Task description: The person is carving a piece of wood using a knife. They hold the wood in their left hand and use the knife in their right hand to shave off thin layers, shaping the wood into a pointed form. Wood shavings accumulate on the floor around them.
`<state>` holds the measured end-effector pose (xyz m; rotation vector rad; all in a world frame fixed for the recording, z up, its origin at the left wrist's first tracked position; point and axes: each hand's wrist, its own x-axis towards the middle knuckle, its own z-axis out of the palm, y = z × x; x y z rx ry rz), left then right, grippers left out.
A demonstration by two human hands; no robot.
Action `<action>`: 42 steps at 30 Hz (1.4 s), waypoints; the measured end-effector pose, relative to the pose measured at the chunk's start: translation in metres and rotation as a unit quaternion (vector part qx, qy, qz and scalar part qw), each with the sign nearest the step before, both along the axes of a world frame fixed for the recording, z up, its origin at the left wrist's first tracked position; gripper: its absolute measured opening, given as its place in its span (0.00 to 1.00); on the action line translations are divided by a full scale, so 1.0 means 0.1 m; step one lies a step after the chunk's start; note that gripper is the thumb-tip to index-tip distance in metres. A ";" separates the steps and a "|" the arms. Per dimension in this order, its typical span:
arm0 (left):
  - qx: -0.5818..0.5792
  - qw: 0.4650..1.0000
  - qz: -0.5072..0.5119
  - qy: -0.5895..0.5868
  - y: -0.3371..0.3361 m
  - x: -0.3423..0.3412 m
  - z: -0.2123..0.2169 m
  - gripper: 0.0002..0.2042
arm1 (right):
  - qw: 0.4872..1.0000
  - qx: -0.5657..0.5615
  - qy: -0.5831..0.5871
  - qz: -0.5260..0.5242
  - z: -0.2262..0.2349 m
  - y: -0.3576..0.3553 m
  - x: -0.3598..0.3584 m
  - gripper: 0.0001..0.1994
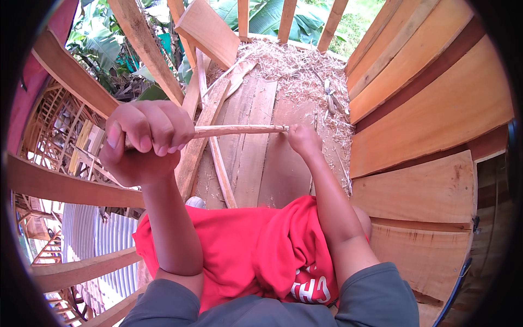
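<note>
A thin wooden stick (237, 130) stretches sideways in front of me, its pale surface looking peeled or whittled. One end is wrapped by the curled fingers of my left hand (148, 136), which is raised closer to the camera. The opposite end meets my right hand (305, 140), closed and farther off over the floor. Part of the stick is hidden inside my left fist. Below both arms, a red garment (229, 231) with white lettering covers my lap.
Curly wood shavings (305, 62) lie over the far part of the plank floor (256, 109). Long wooden strips (204, 128) and a wide board (208, 31) lean at the far left. Slatted railings (76, 188) stand on the left; a board wall (419, 128) rises on the right.
</note>
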<state>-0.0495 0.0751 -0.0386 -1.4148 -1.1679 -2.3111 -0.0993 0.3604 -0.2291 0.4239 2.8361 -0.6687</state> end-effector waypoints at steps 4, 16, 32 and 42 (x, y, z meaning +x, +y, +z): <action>-0.021 0.999 -0.033 0.012 -0.03 0.03 0.01 0.13 | 0.998 -0.048 0.004 0.051 -0.05 0.04 0.02 0.26; -0.022 1.000 -0.002 -0.007 0.06 0.06 0.07 0.13 | 0.999 -0.006 0.035 0.005 -0.26 0.08 -0.08 0.27; -0.052 0.997 -0.055 0.031 0.05 0.04 0.08 0.12 | 1.000 -0.006 0.016 0.006 -0.23 0.14 -0.05 0.28; -0.037 0.999 -0.016 0.004 0.04 0.10 0.08 0.13 | 0.996 -0.063 0.019 0.059 -0.31 0.09 -0.12 0.26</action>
